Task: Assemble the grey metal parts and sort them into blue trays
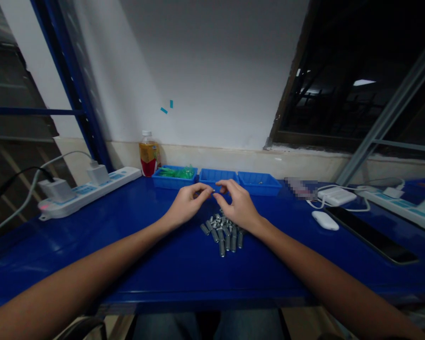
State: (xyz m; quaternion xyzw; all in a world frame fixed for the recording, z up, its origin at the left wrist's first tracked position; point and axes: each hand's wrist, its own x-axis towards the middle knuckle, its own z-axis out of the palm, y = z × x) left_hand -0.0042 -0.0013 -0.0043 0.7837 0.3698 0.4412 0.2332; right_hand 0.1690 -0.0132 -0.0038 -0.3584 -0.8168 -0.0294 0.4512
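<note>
A heap of several small grey metal bolts (224, 232) lies on the blue table (170, 264) in front of me. My left hand (187, 203) hovers just left of the heap, thumb and fingers pinched together on something too small to make out. My right hand (238, 204) sits above the back of the heap, its fingers also pinched, fingertips close to those of the left hand. Three blue trays stand behind the hands: the left tray (173, 181) holds green pieces, the middle tray (216, 175) and right tray (260, 184) look almost bare.
A drink bottle (148, 156) stands by the wall at the back left. A white power strip (88, 189) with plugged adapters lies at the left. At the right are a white charger (335, 195), a white case (325, 220), a dark phone (371, 236) and another power strip (403, 208).
</note>
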